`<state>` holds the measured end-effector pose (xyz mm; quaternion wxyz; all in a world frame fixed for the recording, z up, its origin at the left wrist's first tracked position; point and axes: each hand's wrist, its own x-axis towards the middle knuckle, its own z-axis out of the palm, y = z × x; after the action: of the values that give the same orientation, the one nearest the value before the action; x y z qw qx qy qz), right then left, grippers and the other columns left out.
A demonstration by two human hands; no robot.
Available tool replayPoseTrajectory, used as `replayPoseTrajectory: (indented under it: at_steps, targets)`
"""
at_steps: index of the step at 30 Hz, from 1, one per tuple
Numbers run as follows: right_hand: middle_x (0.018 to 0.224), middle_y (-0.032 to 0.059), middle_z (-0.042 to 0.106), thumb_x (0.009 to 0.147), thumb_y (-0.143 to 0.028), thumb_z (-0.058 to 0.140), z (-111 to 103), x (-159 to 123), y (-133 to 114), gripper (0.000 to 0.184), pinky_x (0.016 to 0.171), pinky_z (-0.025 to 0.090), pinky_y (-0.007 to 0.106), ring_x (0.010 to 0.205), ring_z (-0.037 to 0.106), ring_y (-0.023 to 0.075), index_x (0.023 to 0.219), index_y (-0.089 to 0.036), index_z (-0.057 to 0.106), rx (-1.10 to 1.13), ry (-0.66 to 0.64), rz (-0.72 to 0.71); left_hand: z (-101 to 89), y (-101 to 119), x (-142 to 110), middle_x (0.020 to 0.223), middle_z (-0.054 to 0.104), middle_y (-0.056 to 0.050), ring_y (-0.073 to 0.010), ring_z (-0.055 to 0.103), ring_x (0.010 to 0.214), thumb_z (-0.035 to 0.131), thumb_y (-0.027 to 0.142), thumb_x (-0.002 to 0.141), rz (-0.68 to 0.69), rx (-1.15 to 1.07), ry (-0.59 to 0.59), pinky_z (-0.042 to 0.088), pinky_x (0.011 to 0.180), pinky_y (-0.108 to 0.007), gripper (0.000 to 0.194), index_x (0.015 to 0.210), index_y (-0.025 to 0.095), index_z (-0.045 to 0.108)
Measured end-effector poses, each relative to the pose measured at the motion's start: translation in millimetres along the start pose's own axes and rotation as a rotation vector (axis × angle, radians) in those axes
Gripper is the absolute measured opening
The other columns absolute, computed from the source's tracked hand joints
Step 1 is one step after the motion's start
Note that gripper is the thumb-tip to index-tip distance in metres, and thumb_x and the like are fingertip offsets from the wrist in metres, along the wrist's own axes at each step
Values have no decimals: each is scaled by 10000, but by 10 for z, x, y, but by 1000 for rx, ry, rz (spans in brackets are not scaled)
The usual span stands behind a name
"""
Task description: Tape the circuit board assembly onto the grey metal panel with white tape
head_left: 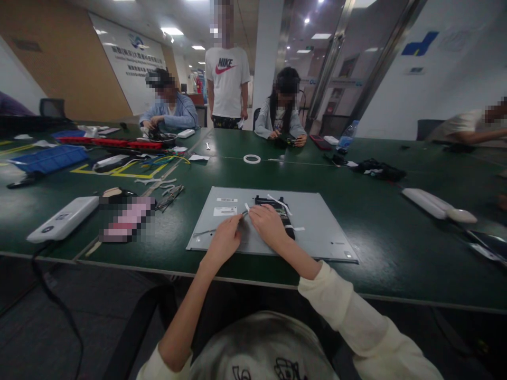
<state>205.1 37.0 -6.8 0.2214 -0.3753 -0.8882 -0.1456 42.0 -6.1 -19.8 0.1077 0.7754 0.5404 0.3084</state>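
Observation:
A flat grey metal panel lies on the table in front of me, with paper labels at its upper left. On it sits a black module, held by strips of white tape and partly hidden by my right hand. A thin grey cable runs across the panel's left part. My left hand is closed around this cable, its fingertips near the module. Beside it, my right hand has its fingers bent together over the module's left edge, with a small white tape piece at the fingertips.
To the left are a white power bank, a blurred pink phone and a bundle of wires. A tape roll lies beyond the panel. Blue trays stand farther left. Several other people are around the table.

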Motion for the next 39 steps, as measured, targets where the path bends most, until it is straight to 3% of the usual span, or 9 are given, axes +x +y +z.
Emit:
replayPoseTrajectory:
  at_steps: [8, 12, 20, 25, 29, 34, 39]
  targets:
    - [1077, 90, 624, 889, -120, 442, 50, 12, -13, 196, 1021, 274, 380, 1121, 499, 182, 956, -130, 627, 11, -179, -24, 14, 14, 41, 1204, 568, -135, -214, 525, 1137, 396, 26, 755, -5, -15, 21, 394, 1021, -369, 474, 1216, 106, 474]
    - [1101, 100, 612, 880, -101, 421, 31, 12, -18, 223, 1034, 256, 385, 1113, 498, 185, 958, -121, 628, 21, -206, 4, -16, 44, 205, 1259, 539, -134, -205, 503, 1173, 369, 75, 826, 17, 18, 36, 379, 1033, -357, 438, 1256, 106, 448]
    - [1046, 104, 622, 902, -131, 390, 24, 12, -59, 243, 1053, 229, 431, 1094, 500, 186, 983, -124, 618, -2, -232, 29, -12, 34, 477, 1188, 599, -132, -214, 551, 1124, 339, 81, 862, 50, 245, -189, 422, 957, -341, 385, 1214, 124, 490]
    - [1080, 127, 617, 894, -130, 389, -33, -50, -170, 265, 1080, 136, 523, 1155, 461, 219, 1020, -112, 621, -23, -210, 16, 21, 18, 447, 1182, 595, -161, -217, 545, 1132, 321, 94, 881, 68, 328, -192, 406, 957, -324, 366, 1216, 79, 467]
    - [1057, 132, 630, 913, -260, 396, -189, -189, -311, 300, 1088, 88, 548, 1129, 483, 228, 1042, -117, 626, 68, -193, -47, 34, 16, 476, 1186, 598, -140, -213, 573, 1092, 314, 137, 896, 21, 342, -206, 427, 922, -320, 357, 1222, 117, 457]
    - [1223, 168, 539, 885, -364, 434, -307, -334, -361, 468, 1105, 165, 467, 1201, 436, 237, 1239, -67, 506, 177, -192, -81, 51, 33, 540, 1261, 549, -146, -226, 527, 1160, 354, 192, 892, -18, 362, -226, 404, 955, -336, 379, 1259, 122, 418]
    - [1266, 151, 491, 832, -447, 499, -350, -348, -337, 547, 1063, 291, 390, 1223, 404, 248, 1253, -98, 498, 281, -252, -88, 79, 8, 580, 1286, 526, -160, -247, 492, 1203, 409, 249, 883, -12, 339, -231, 380, 986, -359, 403, 1266, 123, 410]
